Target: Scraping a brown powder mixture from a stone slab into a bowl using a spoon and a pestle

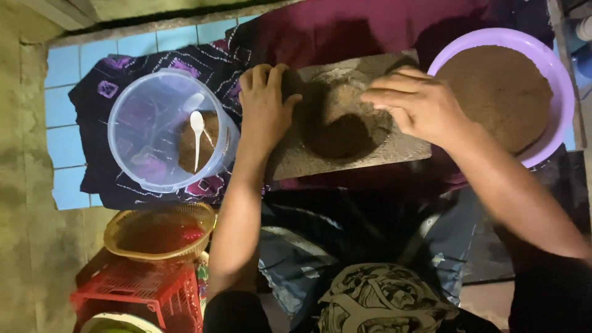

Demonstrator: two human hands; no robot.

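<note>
A flat grey board (296,163) lies in front of me on dark cloth, with a mound of brown, sandy powder (342,120) on it. My left hand (264,105) rests on the board's left part, its fingers curled against the mound's left side. On the right, my right hand (414,102) presses flat fingers onto the top of the mound. Neither hand holds a separate thing.
A purple bowl (564,92) filled with brown powder stands at the right. A clear plastic tub (139,132) with a white spoon (197,132) and some brown powder sits at the left. Below it are a woven yellow basket (123,225) and a red crate (135,290). Blue tiles lie at the far left.
</note>
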